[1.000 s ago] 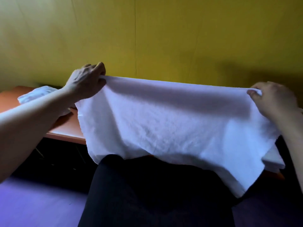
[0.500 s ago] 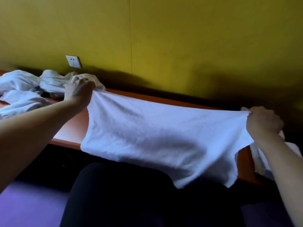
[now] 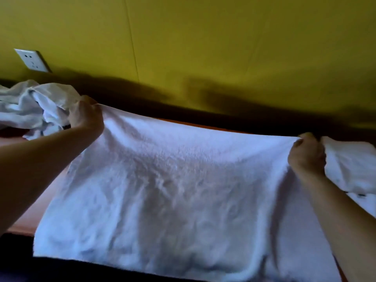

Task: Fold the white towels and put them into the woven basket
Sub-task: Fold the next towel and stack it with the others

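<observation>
Across the middle of the table [image 3: 30, 218], from far edge to near edge: one white towel [image 3: 173, 200], spread wide and mostly flat, its near hem hanging just past the near edge. Surface creased, a shallow ridge running along the far hem between the two hands.

Far-left corner of that towel: the left hand [image 3: 86, 117], fingers curled, pinching the corner and holding it slightly raised. Forearm reaches in from the left side.

Far-right corner of the towel: the right hand [image 3: 307, 155], fingers curled round the fabric, gripping the corner low, close to the tabletop. Forearm comes in from the lower right and lies over the towel's right side.

Far-left end of the table, just beyond the left hand: a pile of crumpled white towels [image 3: 30, 104], unfolded and heaped together, touching or very nearly touching the knuckles.

Right end of the table, just beside the right hand: another white cloth [image 3: 350, 163], lying loosely; whether it is folded cannot be told. A small dark mark shows near its lower edge.

Table surface: reddish-brown, visible in a strip along the left and thinly along the far edge.

Behind the table: a yellow wall [image 3: 203, 47] with a vertical seam, and on it, upper left, a white wall socket [image 3: 31, 60]. Deep shadow lies along the wall's foot.
</observation>
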